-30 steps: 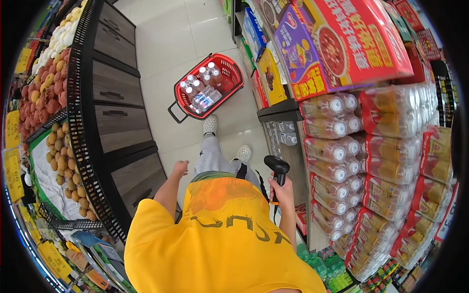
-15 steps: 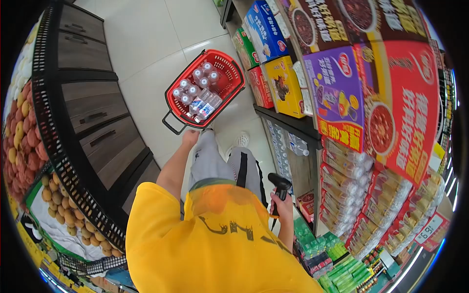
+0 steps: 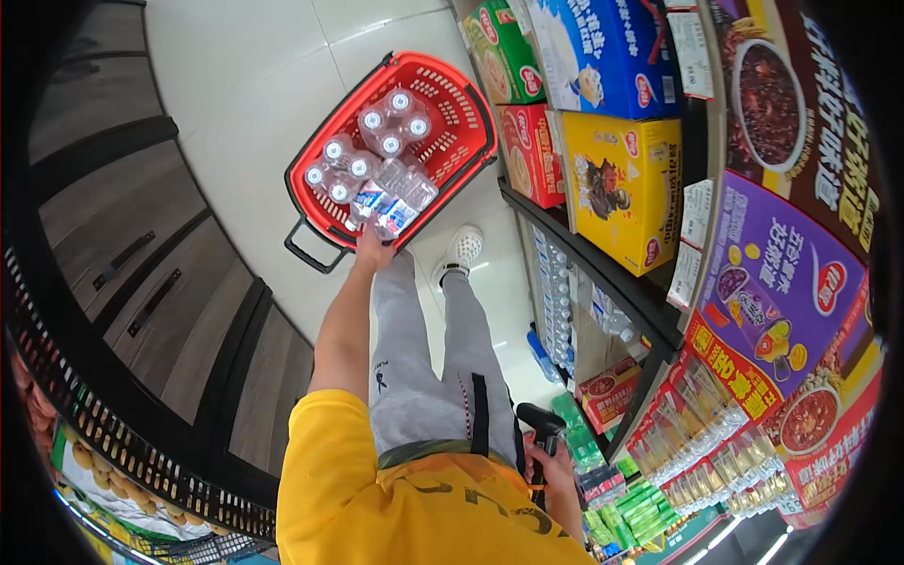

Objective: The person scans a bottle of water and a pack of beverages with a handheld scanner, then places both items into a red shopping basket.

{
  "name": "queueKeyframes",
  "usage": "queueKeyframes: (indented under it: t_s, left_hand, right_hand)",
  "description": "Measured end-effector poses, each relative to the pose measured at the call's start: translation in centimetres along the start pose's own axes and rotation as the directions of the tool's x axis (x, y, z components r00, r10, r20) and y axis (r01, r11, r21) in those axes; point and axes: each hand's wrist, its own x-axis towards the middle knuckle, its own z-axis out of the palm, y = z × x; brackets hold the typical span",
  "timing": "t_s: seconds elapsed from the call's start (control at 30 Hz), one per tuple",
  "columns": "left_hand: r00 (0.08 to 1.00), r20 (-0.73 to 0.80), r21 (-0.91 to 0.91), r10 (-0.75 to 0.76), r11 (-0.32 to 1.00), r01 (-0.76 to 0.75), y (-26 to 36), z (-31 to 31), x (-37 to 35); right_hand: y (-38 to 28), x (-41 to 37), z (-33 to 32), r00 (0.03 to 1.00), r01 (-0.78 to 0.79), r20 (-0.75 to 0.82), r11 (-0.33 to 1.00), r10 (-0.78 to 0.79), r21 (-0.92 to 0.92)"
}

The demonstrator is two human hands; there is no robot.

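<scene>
My left hand (image 3: 375, 249) reaches over the near rim of a red shopping basket (image 3: 325, 224) on the floor, right by the caps of clear bottles with blue-and-white labels (image 3: 395, 212). Its fingertips are mostly hidden, so whether it grips a bottle or the rim does not show. Inside the basket, several clear bottles (image 3: 392, 127) stand upright with white caps, and labelled ones lie on their sides. My right hand (image 3: 556, 466) is wrapped around the grip of a black handheld barcode scanner (image 3: 541, 420) with an orange part, held low at my right side.
Shelves on the right carry a yellow carton (image 3: 621, 188), a blue carton (image 3: 603, 56) and a purple carton (image 3: 791, 273); bottled water (image 3: 556, 282) stands below. Dark wooden drawers (image 3: 151, 273) line the left side, with a black mesh produce rack (image 3: 122, 461). Pale floor tiles (image 3: 245, 85) surround the basket.
My left hand has moved forward over the basket's near rim, toward the lying bottles. The view has come closer to the basket and shelves. The scanner stays in my right hand.
</scene>
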Motion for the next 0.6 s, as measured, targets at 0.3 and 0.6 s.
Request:
queueKeyframes:
  t_s: [0.3,0.6]
  left_hand:
    - [0.971,0.237,0.197,0.035,0.977,-0.084,3.1,-2.5,-0.7]
    - [0.893,0.451,-0.265,-0.002,0.955,0.136,13.8,-13.6,-20.3]
  right_hand:
    - [0.3,-0.6,0.9,0.993,0.092,0.077,0.995,-0.094,0.035]
    - [-1.7,-0.4,1.2,0.824,0.566,0.098,0.821,-0.558,-0.081]
